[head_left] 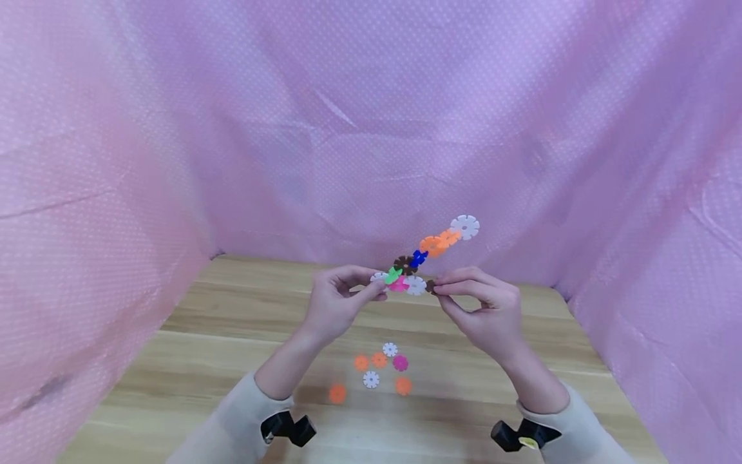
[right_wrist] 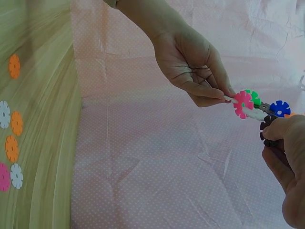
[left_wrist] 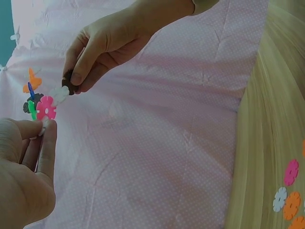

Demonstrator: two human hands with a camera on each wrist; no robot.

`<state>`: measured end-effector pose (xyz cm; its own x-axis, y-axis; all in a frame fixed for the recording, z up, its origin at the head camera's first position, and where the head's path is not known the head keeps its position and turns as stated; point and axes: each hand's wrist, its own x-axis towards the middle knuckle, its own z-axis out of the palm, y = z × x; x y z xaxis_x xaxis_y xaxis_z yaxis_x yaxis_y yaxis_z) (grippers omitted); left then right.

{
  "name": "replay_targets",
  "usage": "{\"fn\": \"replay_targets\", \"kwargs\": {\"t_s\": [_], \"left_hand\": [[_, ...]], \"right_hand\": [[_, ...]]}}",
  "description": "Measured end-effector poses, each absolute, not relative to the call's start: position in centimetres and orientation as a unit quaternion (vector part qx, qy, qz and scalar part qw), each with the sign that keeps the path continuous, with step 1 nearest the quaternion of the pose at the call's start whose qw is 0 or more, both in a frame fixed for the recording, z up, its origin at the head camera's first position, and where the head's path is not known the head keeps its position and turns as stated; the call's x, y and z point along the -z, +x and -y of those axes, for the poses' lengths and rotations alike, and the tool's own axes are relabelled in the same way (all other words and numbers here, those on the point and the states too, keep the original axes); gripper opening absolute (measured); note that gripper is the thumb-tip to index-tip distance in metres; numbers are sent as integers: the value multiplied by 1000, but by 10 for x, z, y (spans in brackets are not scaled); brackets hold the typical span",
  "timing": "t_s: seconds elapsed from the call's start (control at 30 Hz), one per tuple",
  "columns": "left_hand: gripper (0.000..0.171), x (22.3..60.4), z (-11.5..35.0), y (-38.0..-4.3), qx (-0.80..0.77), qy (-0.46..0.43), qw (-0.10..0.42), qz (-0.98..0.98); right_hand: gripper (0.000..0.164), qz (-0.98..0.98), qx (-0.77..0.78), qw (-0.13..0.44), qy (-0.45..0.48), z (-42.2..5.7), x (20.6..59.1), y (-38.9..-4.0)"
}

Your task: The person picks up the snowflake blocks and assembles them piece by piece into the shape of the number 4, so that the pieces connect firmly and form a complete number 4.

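Both hands hold up a branching chain of notched plastic discs above the table. My left hand point(head_left: 335, 308) pinches a white disc point(head_left: 379, 278) at the chain's left end between thumb and fingers. Beside it sit a green disc point(head_left: 393, 276), a pink disc point(left_wrist: 46, 109) and another white disc point(head_left: 415, 285). At the right end, my right hand point(head_left: 485, 314) pinches a dark brown disc point(right_wrist: 267, 131) that meets the white one. From the green disc an arm slants up right through a second brown disc point(head_left: 405, 265), a blue disc point(right_wrist: 279, 109), orange discs point(head_left: 432, 245) and a white end disc point(head_left: 465, 227).
Loose discs lie flat on the wooden table point(head_left: 232, 361) below the hands: several orange discs point(head_left: 337, 393), white discs point(head_left: 371, 379) and a pink disc point(head_left: 400, 363). Pink dotted sheeting point(head_left: 371, 161) hangs behind the table and on both sides.
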<state>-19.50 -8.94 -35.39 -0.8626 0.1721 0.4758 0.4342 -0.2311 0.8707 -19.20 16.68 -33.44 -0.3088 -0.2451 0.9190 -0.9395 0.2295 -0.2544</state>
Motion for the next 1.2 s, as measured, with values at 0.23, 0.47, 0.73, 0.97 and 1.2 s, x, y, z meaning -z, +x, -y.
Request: {"fn": "replay_targets", "kwargs": {"t_s": [0.23,0.47,0.73,0.97,1.2], "left_hand": [[14,360,91,-198,745,-238,77,619],[14,353,92,-198,742,-244,84,619],[13,355,92,-197,742,-248,80,618],[14,356,91,-199,746,-249,81,613],[15,361,91,-201,749,-257,82,605]], "right_hand": [[12,669,-449,388,447,-166,339,-196],[20,670,-452,380,449,-163,335,-199],[15,658,-443,402,457,-162,336,-201],[21,664,-414,411,468,-164,335,-207],[22,665,-405,406,478,-166,338,-211]]}}
